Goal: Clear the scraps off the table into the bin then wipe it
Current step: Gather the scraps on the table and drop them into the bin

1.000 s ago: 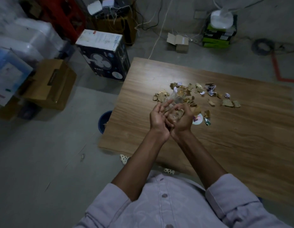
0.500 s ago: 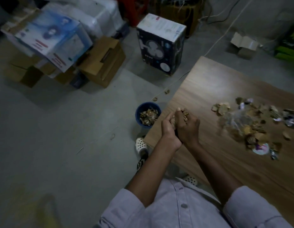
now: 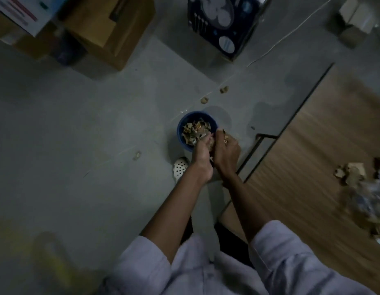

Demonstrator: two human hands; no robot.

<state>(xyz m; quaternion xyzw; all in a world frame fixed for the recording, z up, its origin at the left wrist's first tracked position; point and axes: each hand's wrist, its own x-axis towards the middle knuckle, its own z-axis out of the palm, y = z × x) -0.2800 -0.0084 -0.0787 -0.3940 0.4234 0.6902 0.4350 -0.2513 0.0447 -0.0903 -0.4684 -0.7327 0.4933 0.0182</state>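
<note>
**Both hands clasping a handful of scraps at the bin's rim**

The left hand and the right hand are pressing together, with fingers curled inward around a handful of scraps. Brown and pale bits are showing between the two hands and at the right knuckles. Blur is hiding how much is inside the clasp.

Half a second ago the joined hands were hanging over the corner of the table, with the bin lying off to their left. Now they are clear of the table and are hovering over the near-right rim of the blue bin. The view is also pointing further down and left than before, so the floor is filling most of it.

The bin is standing on the grey floor just beyond the fingertips, and the bin's scraps are filling its inside. A white perforated shoe is showing just beside the left wrist. The leftover pile of scraps is lying on the wooden tabletop at the far right, well apart from the hands. Three stray bits are lying on the floor around the bin, two beyond it and one to its left. A fan carton and a cardboard box are sitting along the top.
</note>
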